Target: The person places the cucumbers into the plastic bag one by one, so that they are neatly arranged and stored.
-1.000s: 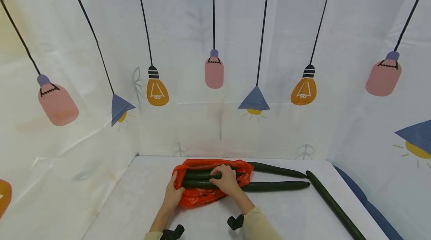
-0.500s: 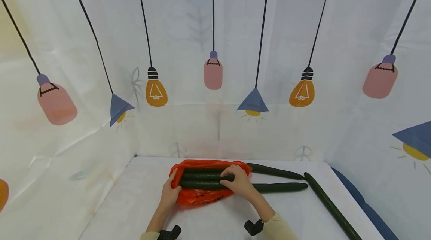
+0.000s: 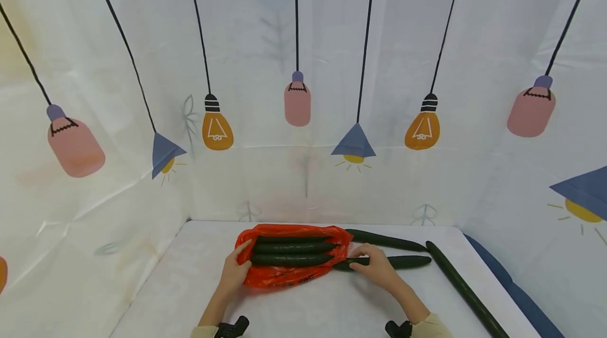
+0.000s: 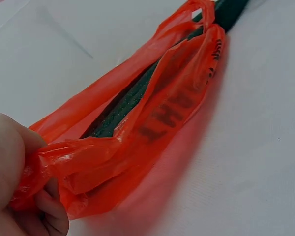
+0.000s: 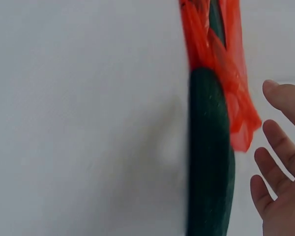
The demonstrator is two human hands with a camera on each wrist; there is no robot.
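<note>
An orange-red plastic bag (image 3: 280, 277) with dark printing lies on the white table, its top side gaping. Long dark green cucumbers (image 3: 291, 260) rest side by side inside it. At the bag's left end my left hand (image 3: 234, 269) pinches the plastic; the left wrist view shows the film (image 4: 71, 162) bunched between thumb and fingers. My right hand (image 3: 377, 267) is over a cucumber (image 3: 410, 261) at the bag's right end. In the right wrist view its fingers (image 5: 280, 142) are spread and apart from the cucumber (image 5: 209, 147), holding nothing.
Another cucumber (image 3: 389, 240) stretches right from behind the bag. One more cucumber (image 3: 467, 290) lies diagonally along the table's right side. A pale curtain (image 3: 265, 180) printed with hanging lamps surrounds the white table (image 3: 180, 274) at the back and sides.
My right hand has moved right, from over the cucumbers in the bag to past its right end. The left hand stays on the bag's left end.
</note>
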